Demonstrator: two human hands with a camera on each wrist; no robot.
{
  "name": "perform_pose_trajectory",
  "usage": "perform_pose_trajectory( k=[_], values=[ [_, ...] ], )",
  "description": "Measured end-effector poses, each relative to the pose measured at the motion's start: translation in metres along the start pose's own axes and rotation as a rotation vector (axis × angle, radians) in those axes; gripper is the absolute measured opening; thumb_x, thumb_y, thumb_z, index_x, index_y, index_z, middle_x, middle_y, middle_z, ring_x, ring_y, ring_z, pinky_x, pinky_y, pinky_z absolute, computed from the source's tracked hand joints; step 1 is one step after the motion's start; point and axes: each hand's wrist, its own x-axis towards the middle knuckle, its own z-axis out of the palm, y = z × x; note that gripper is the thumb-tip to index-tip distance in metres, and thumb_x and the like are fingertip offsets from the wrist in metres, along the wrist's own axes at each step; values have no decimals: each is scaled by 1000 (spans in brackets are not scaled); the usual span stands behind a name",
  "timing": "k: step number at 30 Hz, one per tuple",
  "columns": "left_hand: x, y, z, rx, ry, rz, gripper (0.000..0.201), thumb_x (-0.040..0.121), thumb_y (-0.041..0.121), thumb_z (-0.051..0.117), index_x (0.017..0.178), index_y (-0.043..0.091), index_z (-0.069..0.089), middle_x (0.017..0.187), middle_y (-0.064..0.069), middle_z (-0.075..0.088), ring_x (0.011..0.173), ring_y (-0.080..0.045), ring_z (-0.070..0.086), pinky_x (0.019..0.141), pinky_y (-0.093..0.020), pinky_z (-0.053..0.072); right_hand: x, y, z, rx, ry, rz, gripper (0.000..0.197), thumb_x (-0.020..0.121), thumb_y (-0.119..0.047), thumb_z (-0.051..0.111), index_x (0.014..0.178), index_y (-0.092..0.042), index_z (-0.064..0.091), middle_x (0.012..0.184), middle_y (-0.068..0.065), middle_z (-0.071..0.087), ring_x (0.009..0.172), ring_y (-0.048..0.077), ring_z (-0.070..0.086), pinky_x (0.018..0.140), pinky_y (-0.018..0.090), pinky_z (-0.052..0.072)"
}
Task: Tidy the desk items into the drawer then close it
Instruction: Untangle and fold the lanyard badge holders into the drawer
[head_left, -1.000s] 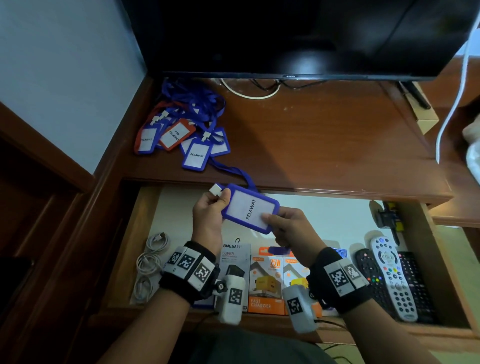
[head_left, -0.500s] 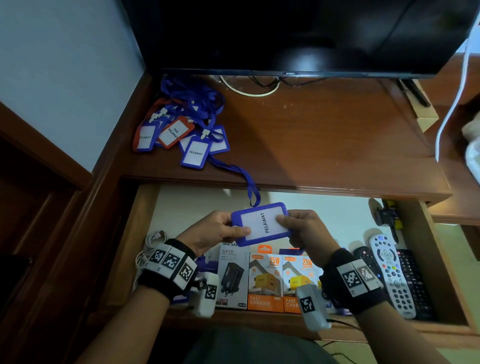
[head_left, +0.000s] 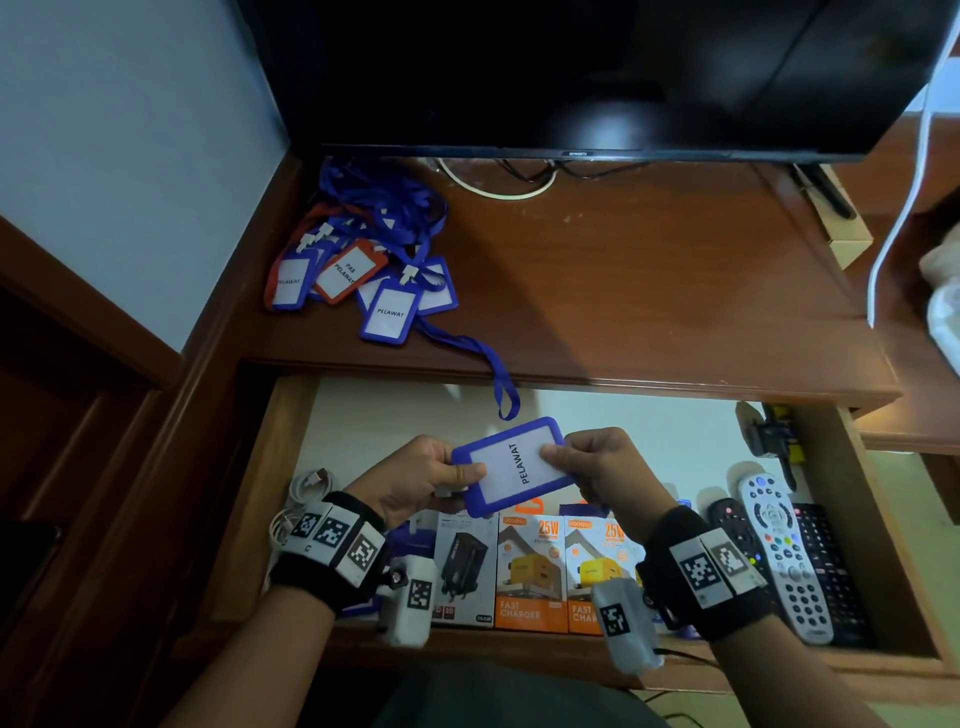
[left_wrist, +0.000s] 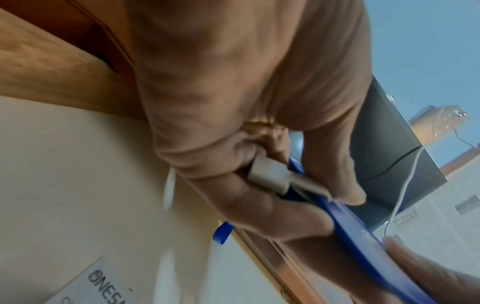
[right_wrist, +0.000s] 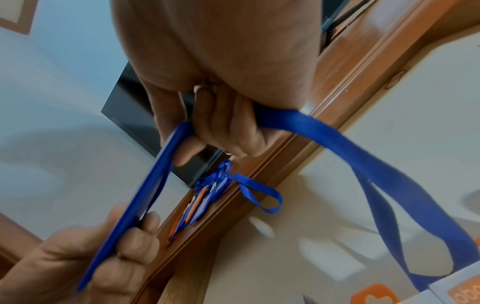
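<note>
Pinching a blue badge holder (head_left: 514, 466) at its two ends, the left hand (head_left: 415, 480) and right hand (head_left: 602, 467) hold it above the open drawer (head_left: 363, 421), its lanyard (right_wrist: 363, 156) trailing; charger boxes (head_left: 530, 566) and remotes (head_left: 779, 551) lie below, more badges (head_left: 358, 275) heaped far left on the desk (head_left: 623, 291)

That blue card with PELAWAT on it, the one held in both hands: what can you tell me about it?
The badge holder is a flat rectangle with a blue frame, plastic by its look, around a white card printed PELAWAT. It is held level over the open drawer, tilted a little. The left hand pinches one short end, where a pale clip sits; the right hand pinches the other. A blue lanyard hangs from under the right hand's end.
</note>
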Motion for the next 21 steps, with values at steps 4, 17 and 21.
perform_pose_trajectory(
  k=[4, 17, 21],
  values=[
    [7, -3, 6, 61, 142, 11, 17, 89, 18, 65, 94, 1, 65, 91, -15, 69, 72, -18, 62, 59, -22, 51, 10, 5, 0, -86, 77, -36, 40, 88, -23, 67, 62, 7, 60, 55, 21, 49, 46, 18, 41, 45, 20, 33],
    [5, -1, 8, 38, 188, 70, 15, 89, 9, 63, 101, 2, 66, 85, -14, 71, 66, -15, 63, 56, -18, 48, 10, 13, 4, -66, 61, 40, 53, 91, -37, 61, 71, 12, 62, 50, 17, 40, 42, 15, 32, 45, 24, 30],
    [8, 2, 7, -108, 335, 119, 14, 89, 7, 62, 102, 2, 66, 85, -13, 71, 65, -17, 67, 52, -17, 43, 6, 10, 10, -1, 6, 25, 42, 93, -34, 58, 70, -1, 68, 44, -1, 34, 38, 11, 25, 43, 24, 26]
  ],
)
